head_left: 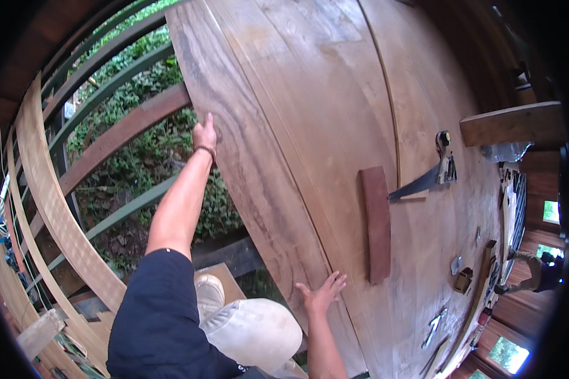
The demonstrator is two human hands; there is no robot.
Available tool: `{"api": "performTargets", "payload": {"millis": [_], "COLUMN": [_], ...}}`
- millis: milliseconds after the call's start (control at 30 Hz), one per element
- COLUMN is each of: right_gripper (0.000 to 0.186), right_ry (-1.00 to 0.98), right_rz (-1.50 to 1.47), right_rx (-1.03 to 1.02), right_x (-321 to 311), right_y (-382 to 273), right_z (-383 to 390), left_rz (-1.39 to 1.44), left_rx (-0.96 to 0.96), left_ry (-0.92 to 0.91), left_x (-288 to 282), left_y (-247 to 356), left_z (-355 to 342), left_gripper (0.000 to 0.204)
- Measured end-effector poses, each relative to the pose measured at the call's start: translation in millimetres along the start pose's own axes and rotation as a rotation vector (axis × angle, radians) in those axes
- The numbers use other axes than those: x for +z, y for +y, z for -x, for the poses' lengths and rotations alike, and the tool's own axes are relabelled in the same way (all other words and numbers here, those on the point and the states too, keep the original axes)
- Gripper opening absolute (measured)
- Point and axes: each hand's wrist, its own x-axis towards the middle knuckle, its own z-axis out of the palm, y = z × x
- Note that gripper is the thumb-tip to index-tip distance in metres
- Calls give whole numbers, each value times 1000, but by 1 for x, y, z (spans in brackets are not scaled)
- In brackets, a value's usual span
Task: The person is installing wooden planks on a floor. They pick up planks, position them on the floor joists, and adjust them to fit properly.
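Observation:
A long floorboard (246, 151) with dark wavy grain lies at the open edge of the wooden deck. My left hand (204, 134) grips its outer edge, thumb on top and the fingers curled down out of sight. Nearer to me, my right hand (322, 295) rests on the same board with its fingers spread, the fingertips reaching the seam beside the neighbouring board (310, 145). A thin dark gap shows along part of that seam. To the right of my hands lies a reddish-brown wood block (376, 224). My knee and shoe show below, left of the board's near end.
On the left, joists (123, 136) cross an opening above green plants. A loose curved-looking plank (63, 196) lies across them. Right of the block are a handsaw (417, 183) and tape measure (446, 138). A metal tool (434, 327) lies lower right; another person (540, 271) is at far right.

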Motion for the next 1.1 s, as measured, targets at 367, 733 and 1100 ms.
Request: {"api": "performTargets", "payload": {"millis": [367, 733, 1100], "right_gripper": [127, 99, 48], "right_ry": [-30, -178, 294], "right_rz": [-23, -121, -783], "right_rx": [11, -183, 152], "right_x": [-47, -58, -33], "right_y": [1, 37, 329], "right_z": [-6, 9, 55], "left_rz": [-1110, -1029, -1757], "left_rx": [194, 1418, 1006], "left_ry": [-121, -1212, -1761], "left_x": [12, -78, 8], "left_y": [37, -18, 71], "left_z": [-33, 323, 333], "left_gripper": [77, 87, 80]}}
